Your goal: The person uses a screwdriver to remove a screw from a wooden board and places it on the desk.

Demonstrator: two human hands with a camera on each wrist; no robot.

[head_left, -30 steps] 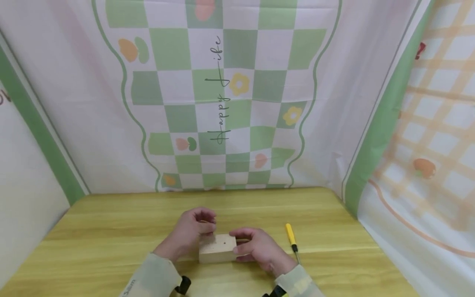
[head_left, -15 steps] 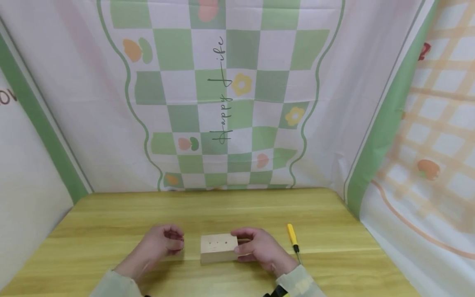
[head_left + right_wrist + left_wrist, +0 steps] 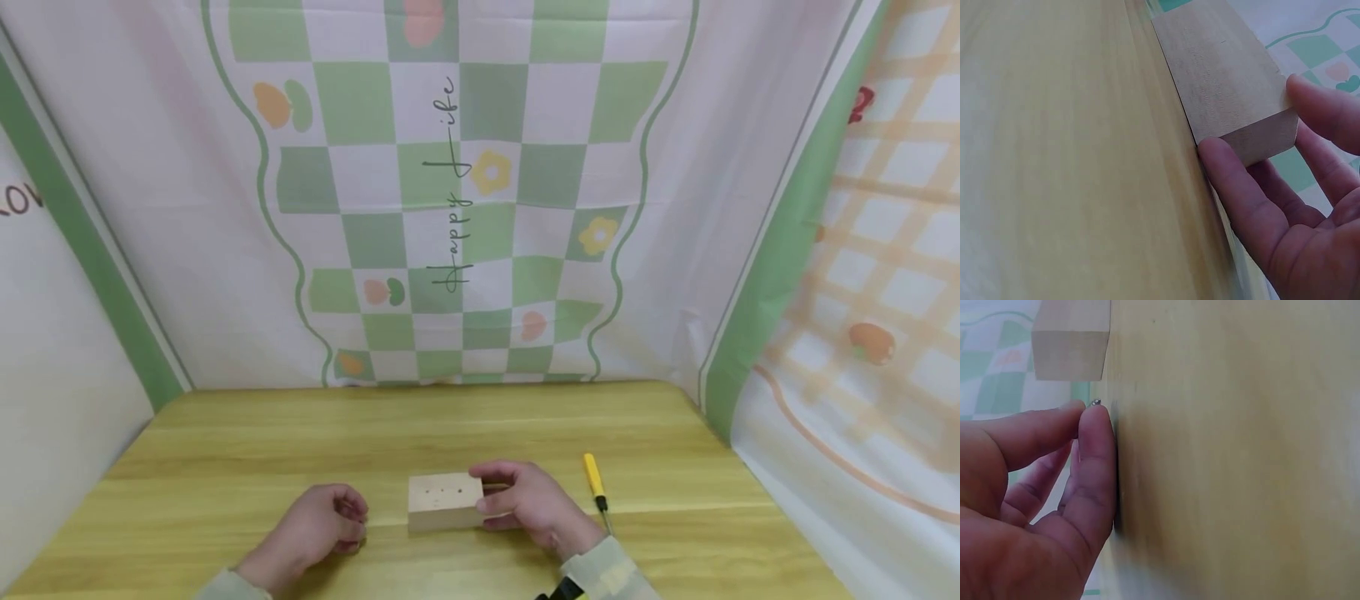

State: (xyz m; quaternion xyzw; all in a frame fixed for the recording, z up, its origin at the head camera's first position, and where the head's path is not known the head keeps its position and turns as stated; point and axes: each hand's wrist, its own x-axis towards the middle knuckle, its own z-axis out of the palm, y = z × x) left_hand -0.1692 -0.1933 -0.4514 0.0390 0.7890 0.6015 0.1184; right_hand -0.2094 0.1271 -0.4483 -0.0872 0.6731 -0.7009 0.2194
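Note:
A pale wooden block (image 3: pixel 446 503) with several small dark holes in its top lies on the table. My right hand (image 3: pixel 528 504) grips its right end; in the right wrist view, thumb and fingers (image 3: pixel 1244 187) hold the edges of the block (image 3: pixel 1222 69). Left of the block and apart from it, my left hand (image 3: pixel 318 525) stays low over the table. Between its thumb and fingertips it pinches a tiny metal screw (image 3: pixel 1095 402), of which only a shiny end shows in the left wrist view. The fingers hide the rest of it.
A screwdriver (image 3: pixel 593 479) with a yellow handle and black collar lies right of my right hand, its shaft pointing toward me and partly hidden by the sleeve. The wooden table (image 3: pixel 480 425) ends at a patterned cloth curtain (image 3: pixel 491 242) behind.
My left hand has moved from above the block to the left, then slightly nearer to me. The holes in the block's top now show fully. The right hand keeps its grip.

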